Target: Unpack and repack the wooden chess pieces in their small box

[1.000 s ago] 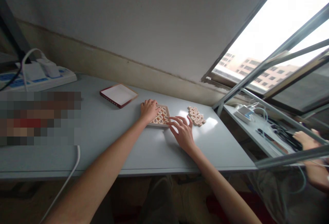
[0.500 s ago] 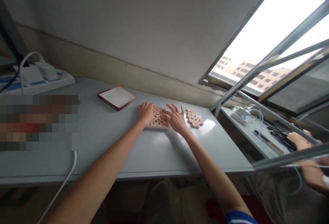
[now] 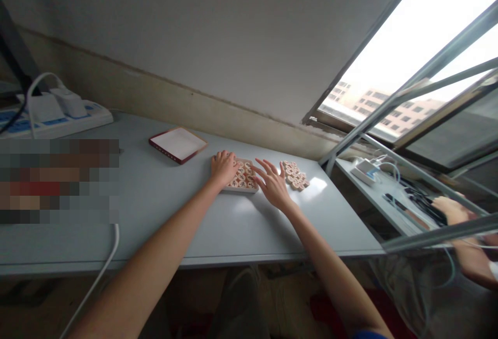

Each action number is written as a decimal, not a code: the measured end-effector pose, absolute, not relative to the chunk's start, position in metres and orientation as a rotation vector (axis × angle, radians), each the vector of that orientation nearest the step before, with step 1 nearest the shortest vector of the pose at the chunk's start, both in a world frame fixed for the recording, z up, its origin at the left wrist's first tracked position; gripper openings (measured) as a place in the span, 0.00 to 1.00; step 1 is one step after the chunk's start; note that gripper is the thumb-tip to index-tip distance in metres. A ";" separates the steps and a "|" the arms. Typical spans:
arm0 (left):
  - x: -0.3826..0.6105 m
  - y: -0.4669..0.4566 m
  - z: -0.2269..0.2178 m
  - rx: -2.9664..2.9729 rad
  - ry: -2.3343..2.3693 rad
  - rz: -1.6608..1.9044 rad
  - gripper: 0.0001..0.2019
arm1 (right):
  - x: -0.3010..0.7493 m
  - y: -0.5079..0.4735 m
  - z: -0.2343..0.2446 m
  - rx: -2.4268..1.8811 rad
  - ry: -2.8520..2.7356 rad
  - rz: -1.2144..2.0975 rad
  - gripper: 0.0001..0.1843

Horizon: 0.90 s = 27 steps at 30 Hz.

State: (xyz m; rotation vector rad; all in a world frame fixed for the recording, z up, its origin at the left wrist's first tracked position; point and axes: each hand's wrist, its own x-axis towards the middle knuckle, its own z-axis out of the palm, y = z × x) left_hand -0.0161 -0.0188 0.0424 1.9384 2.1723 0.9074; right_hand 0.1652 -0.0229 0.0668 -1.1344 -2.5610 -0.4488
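Note:
A shallow open box [image 3: 241, 190] sits on the grey desk, holding rows of round wooden Chinese chess pieces [image 3: 241, 178]. My left hand [image 3: 223, 166] grips its left side, with the thumb over the pieces and the fingers at the far left edge. Just off the box's right side is my right hand [image 3: 272, 183], fingers spread and nothing in them. Beyond that hand, a loose group of more Chinese chess pieces [image 3: 296, 177] lies on the desk. The box lid [image 3: 179, 145], white inside with a dark red edge, rests to the left, inner side up.
A power strip [image 3: 89, 116] with plugs stands at the desk's far left, near a blurred-out patch. A white cable [image 3: 112, 251] hangs over the front edge. Metal bars [image 3: 358, 136] rise on the right. Past them another person's hand [image 3: 451, 206] rests near cables on another desk.
My right hand has shifted right, away from the box, uncovering more of its right side. My left hand stays at the box's left side. The view has tilted slightly.

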 end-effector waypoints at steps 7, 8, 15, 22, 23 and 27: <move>-0.026 -0.013 0.046 1.752 2.215 1.017 0.13 | 0.208 0.040 0.051 -1.739 -2.262 -0.518 0.23; -0.029 -0.012 0.046 1.748 2.233 1.022 0.13 | 0.216 0.051 0.048 -1.863 -2.226 -0.492 0.25; -0.047 -0.012 0.044 1.772 2.240 0.974 0.13 | 0.241 0.079 0.043 -1.968 -2.147 -0.405 0.17; -0.054 -0.005 0.041 1.801 2.162 0.983 0.13 | 0.200 0.049 0.054 -1.579 -2.132 -0.219 0.15; -0.055 -0.003 0.039 1.810 2.143 1.001 0.14 | 0.187 0.044 0.057 -1.516 -2.155 -0.130 0.16; -0.063 0.004 0.034 1.815 2.013 1.100 0.17 | 0.129 0.022 0.067 -1.227 -2.364 0.021 0.15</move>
